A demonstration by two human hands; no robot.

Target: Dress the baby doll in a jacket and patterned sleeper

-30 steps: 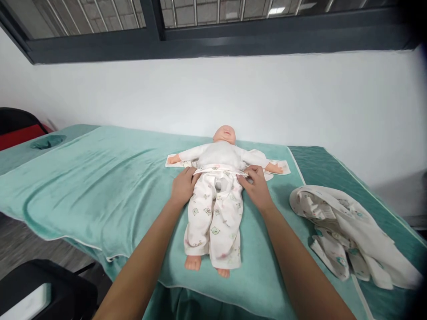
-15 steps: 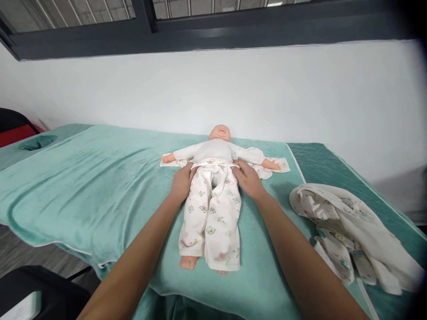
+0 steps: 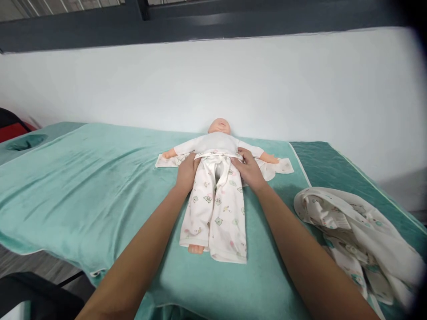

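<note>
A baby doll (image 3: 219, 141) lies on its back, head toward the wall and arms spread wide. It wears a white long-sleeved top and printed white trousers (image 3: 216, 209). My left hand (image 3: 187, 172) grips the trousers' waistband at one side, fingers closed on the cloth. At the opposite side my right hand (image 3: 248, 169) pinches the same waistband, thumb at the front. One foot (image 3: 196, 249) pokes out of a trouser leg; the other is covered. Beneath the doll's arms lies a spread printed garment (image 3: 283, 166).
A teal sheet (image 3: 100, 191) covers the bed, with a darker green cover at the right. Crumpled printed baby clothes (image 3: 353, 222) lie by my right forearm. A white wall (image 3: 213, 84) stands behind the bed. At lower left is a black chair-like object (image 3: 40, 293).
The waistband sits higher on the doll's belly, both hands having moved up with it. One foot is now hidden by its trouser leg. The camera view has shifted slightly.
</note>
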